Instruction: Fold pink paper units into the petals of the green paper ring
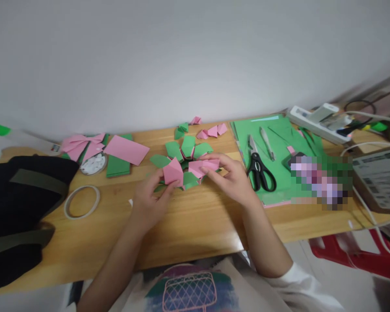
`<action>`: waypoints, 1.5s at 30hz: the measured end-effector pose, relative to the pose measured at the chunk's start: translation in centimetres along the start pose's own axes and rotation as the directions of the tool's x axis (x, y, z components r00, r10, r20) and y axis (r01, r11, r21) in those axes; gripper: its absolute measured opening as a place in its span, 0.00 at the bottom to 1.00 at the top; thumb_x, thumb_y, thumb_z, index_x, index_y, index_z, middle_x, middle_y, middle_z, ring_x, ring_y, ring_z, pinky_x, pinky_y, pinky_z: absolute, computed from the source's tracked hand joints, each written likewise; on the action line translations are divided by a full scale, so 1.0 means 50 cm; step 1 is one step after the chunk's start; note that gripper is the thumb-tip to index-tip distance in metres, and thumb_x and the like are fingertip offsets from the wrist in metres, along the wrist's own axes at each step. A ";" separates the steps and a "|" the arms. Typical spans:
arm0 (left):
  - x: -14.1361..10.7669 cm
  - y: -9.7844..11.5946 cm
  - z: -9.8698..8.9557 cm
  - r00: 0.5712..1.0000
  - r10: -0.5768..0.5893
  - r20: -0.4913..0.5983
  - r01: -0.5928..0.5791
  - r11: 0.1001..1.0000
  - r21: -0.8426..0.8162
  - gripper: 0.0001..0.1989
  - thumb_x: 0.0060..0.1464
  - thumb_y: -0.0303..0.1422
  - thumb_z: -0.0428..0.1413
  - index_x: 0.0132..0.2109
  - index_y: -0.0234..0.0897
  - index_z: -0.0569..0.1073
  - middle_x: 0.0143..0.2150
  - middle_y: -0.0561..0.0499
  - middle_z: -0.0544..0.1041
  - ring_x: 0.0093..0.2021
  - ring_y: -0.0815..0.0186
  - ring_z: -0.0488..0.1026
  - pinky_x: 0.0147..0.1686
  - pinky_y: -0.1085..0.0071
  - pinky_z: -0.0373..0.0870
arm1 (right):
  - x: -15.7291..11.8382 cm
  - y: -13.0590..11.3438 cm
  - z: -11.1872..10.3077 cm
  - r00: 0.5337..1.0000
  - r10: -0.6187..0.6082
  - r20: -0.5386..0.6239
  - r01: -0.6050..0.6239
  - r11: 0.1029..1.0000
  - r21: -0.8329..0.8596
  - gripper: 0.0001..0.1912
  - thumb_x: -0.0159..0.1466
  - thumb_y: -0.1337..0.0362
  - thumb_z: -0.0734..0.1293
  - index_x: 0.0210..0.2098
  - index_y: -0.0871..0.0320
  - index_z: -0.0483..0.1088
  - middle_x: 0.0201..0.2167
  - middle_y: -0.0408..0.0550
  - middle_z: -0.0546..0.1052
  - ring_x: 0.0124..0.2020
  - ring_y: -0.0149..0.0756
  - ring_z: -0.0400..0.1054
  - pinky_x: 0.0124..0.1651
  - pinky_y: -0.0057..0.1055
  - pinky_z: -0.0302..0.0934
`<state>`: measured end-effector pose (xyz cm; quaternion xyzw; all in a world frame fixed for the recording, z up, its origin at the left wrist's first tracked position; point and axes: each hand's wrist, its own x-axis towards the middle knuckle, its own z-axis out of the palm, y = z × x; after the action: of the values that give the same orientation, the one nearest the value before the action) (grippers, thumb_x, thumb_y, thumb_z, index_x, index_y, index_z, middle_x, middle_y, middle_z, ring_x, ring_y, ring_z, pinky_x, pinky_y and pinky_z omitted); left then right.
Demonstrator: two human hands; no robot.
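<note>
My left hand (pixel 152 193) is closed on a folded pink paper piece (pixel 173 172), fingers behind it and thumb at its lower edge. To its right, my right hand (pixel 229 178) pinches a second pink paper piece (pixel 204 167) between thumb and fingers. Around and beneath both pieces is a ring of folded green paper petals (pixel 188 146) on the table. Whether the pink pieces are joined to the green ring I cannot tell. Behind it, near the wall, lie small folded pink pieces (pixel 212 131) and a small green one (pixel 181 130).
Scissors (pixel 258 167) and a craft knife (pixel 267 143) lie on green paper sheets (pixel 279 134) at right, near a pixelated item (pixel 321 177) and a power strip (pixel 318 123). At left are a tape roll (pixel 66 206), pink paper (pixel 126 149), a round container (pixel 93 164) and a black bag (pixel 22 195).
</note>
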<state>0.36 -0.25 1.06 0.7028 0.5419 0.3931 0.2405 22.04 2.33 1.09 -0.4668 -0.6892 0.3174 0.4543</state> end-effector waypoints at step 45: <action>0.015 -0.028 0.015 0.998 0.048 -0.028 -0.042 0.983 0.178 0.32 0.50 0.39 0.61 0.61 0.40 0.65 0.54 0.46 0.74 0.47 0.62 0.74 0.42 0.69 0.75 | -0.009 -0.002 0.063 0.933 -0.108 0.343 0.206 0.942 -0.266 0.22 0.60 0.72 0.64 0.54 0.58 0.67 0.42 0.48 0.78 0.43 0.38 0.69 0.46 0.34 0.57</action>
<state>0.26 0.93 -0.22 0.7272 0.5625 0.3599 0.1590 19.15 1.86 -0.20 -0.4141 -0.8296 0.2446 0.2837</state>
